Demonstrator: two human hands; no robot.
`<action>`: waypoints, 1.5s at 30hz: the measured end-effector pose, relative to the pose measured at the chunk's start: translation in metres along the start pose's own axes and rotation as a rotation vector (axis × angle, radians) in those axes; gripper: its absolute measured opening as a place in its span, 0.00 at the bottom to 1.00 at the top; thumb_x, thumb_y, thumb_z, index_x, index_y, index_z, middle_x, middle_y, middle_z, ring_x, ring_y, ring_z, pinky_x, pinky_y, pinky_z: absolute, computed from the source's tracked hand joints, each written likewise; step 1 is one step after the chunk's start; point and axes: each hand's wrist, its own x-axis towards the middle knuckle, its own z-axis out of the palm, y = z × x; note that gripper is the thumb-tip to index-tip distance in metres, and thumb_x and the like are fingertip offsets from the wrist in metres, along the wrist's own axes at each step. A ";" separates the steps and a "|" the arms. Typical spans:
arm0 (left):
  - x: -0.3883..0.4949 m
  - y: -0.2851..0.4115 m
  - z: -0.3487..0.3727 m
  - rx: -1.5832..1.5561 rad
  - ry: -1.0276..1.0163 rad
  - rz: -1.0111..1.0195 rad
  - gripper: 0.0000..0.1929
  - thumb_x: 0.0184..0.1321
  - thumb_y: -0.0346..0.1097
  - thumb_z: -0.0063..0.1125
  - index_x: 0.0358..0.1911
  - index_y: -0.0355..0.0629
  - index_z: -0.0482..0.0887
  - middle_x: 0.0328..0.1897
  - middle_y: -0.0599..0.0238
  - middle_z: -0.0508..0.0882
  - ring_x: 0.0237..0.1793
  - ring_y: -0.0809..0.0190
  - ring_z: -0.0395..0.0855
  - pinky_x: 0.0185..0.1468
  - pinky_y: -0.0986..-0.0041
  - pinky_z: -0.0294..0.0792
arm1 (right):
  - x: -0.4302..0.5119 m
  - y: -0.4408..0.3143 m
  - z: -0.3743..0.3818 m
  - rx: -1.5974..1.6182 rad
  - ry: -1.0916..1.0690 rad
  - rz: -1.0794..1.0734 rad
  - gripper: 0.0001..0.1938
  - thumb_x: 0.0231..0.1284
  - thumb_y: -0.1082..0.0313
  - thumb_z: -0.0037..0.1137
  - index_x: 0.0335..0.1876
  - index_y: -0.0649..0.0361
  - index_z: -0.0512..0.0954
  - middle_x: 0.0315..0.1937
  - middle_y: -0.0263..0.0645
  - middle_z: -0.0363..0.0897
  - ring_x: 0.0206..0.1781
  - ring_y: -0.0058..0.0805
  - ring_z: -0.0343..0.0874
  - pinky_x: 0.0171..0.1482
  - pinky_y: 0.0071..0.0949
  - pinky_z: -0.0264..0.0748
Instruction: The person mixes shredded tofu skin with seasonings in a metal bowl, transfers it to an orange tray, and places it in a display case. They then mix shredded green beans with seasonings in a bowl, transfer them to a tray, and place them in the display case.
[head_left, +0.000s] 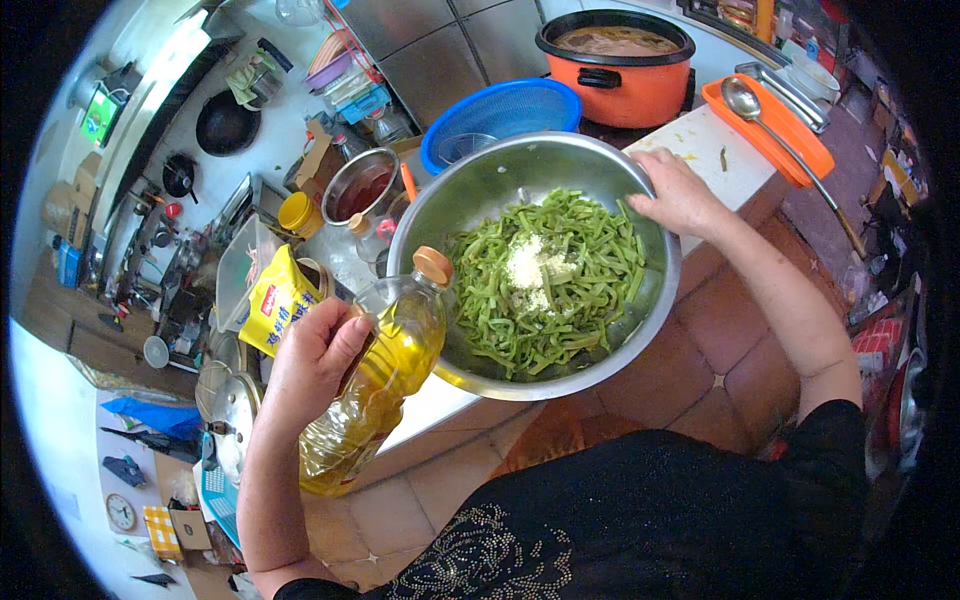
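Observation:
My left hand (322, 352) grips a large clear plastic bottle of yellow cooking oil (375, 390), tilted, its orange-brown cap (433, 266) on and close to the bowl's left rim. The wide stainless steel bowl (480, 176) holds sliced green beans (570, 337), with a heap of pale granules (529, 270) on top. With its thumb inside the rim, my right hand (671, 191) holds the bowl at its upper right. A yellow seasoning bag (279, 300) stands just behind my left hand.
Behind the bowl are a blue plastic colander (502, 105) and an orange electric pot (615, 86) full of liquid. A metal ladle (780, 135) lies across an orange tray (795, 154) on the right. To the left stand a steel bowl of red liquid (362, 187) and a yellow-lidded jar (300, 215).

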 end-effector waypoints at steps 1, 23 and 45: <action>0.001 0.002 0.002 0.000 -0.016 -0.020 0.14 0.63 0.43 0.53 0.30 0.37 0.75 0.20 0.68 0.73 0.24 0.71 0.67 0.29 0.76 0.64 | -0.003 0.008 0.009 0.056 -0.044 0.069 0.26 0.51 0.62 0.52 0.58 0.59 0.65 0.46 0.52 0.72 0.52 0.47 0.72 0.57 0.38 0.67; 0.056 0.017 0.024 0.218 -0.107 0.042 0.18 0.62 0.47 0.53 0.31 0.34 0.77 0.20 0.54 0.77 0.22 0.62 0.73 0.30 0.68 0.66 | -0.012 0.012 0.041 0.687 -0.022 0.306 0.33 0.50 0.79 0.42 0.67 0.63 0.52 0.59 0.53 0.65 0.63 0.40 0.65 0.64 0.29 0.59; 0.040 -0.001 -0.005 -0.242 0.149 0.046 0.16 0.64 0.47 0.51 0.29 0.41 0.76 0.18 0.77 0.69 0.18 0.76 0.62 0.21 0.81 0.56 | -0.008 0.014 0.051 0.702 0.034 0.314 0.33 0.49 0.79 0.42 0.67 0.62 0.56 0.57 0.50 0.68 0.61 0.37 0.67 0.62 0.27 0.60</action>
